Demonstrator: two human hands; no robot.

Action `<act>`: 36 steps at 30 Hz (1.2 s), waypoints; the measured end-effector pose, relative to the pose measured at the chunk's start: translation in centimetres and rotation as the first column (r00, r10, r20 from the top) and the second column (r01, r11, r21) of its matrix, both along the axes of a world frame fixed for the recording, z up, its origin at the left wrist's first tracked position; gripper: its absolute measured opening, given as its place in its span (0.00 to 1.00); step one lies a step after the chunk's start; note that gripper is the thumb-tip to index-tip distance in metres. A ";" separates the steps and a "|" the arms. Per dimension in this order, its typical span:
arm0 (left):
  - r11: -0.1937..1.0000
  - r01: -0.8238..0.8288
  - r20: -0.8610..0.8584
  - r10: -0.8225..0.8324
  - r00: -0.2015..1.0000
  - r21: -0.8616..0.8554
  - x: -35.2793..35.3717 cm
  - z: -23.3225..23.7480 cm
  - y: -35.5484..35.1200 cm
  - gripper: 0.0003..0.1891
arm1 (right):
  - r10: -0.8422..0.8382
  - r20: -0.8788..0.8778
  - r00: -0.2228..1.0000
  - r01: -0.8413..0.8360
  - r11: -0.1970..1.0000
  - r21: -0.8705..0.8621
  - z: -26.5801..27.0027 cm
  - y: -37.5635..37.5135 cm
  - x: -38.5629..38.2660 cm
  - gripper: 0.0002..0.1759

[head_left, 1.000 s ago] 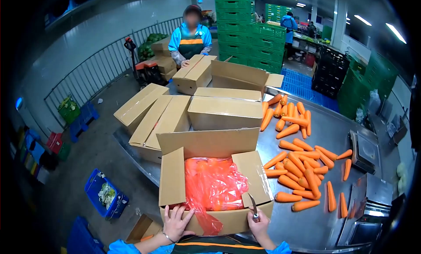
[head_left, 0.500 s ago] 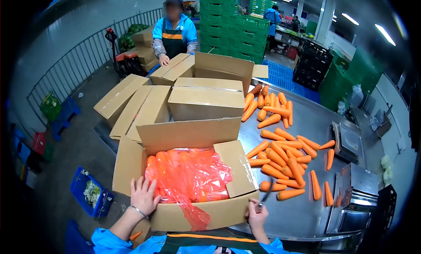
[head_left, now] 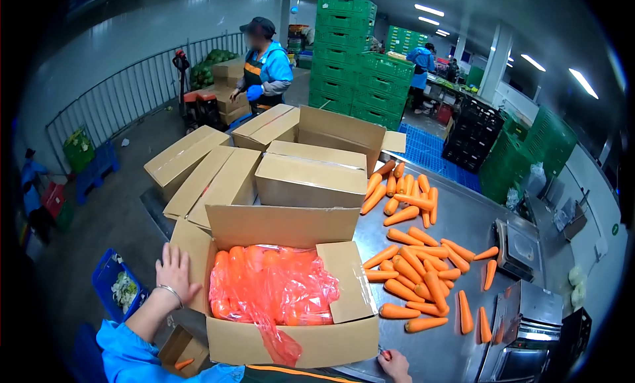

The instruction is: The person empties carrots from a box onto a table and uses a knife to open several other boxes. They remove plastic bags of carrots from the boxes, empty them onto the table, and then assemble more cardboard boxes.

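An open cardboard box (head_left: 291, 343) stands in front of me, filled with carrots under a thin red plastic bag (head_left: 278, 284) whose loose end hangs over the near wall. My left hand (head_left: 175, 275) lies with fingers spread against the box's left flap. Low by the near right corner, my right hand (head_left: 395, 365) is closed; only a small bit of what it grips shows. Half a second ago a thin, dark, knife-like tool stuck up from it; its blade is hidden now. Loose carrots (head_left: 423, 270) lie on the metal table (head_left: 456, 363) to the right.
Several closed cardboard boxes (head_left: 311, 178) stand behind the open one. A scale (head_left: 519, 247) sits at the table's right. Below left are a blue bin (head_left: 109, 277) and a small box (head_left: 182, 353). A co-worker (head_left: 264, 69) stands beyond, near stacked green crates (head_left: 344, 52).
My left hand has moved left from the near left corner onto the side flap. My right hand has dropped lower. The co-worker has turned aside and taken a hand off a box. The view has shifted.
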State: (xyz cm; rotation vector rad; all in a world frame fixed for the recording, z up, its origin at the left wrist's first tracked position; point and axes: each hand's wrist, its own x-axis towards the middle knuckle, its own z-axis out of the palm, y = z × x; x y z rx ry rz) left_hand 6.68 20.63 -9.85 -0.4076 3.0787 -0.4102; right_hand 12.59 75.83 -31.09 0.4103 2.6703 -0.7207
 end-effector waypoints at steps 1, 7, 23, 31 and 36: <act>0.986 -0.099 0.013 0.098 0.995 0.131 0.0 0.5 -0.4 0.44 | 0.057 -0.140 0.988 -0.059 0.998 -0.012 -0.7 0.1 -0.5 0.19; 0.106 0.038 -0.088 0.520 0.850 0.994 3.2 -2.7 -5.1 0.35 | -0.376 -0.507 0.775 0.102 0.867 -0.487 6.2 1.2 -6.1 0.06; 0.148 0.165 -0.221 0.585 0.780 0.975 6.7 -9.0 0.4 0.16 | 0.883 -0.461 -0.085 -0.875 0.155 0.458 15.6 -18.0 -19.7 0.10; 0.564 0.180 -0.428 0.345 0.835 0.806 6.0 -10.9 1.9 0.20 | 0.778 -0.230 0.585 -0.673 0.624 0.397 22.3 -6.0 -20.6 0.21; 0.321 0.001 -0.191 0.562 0.805 0.947 5.3 -12.1 0.4 0.25 | 0.540 -0.198 0.818 -0.447 0.814 0.371 9.5 -1.8 -20.3 0.34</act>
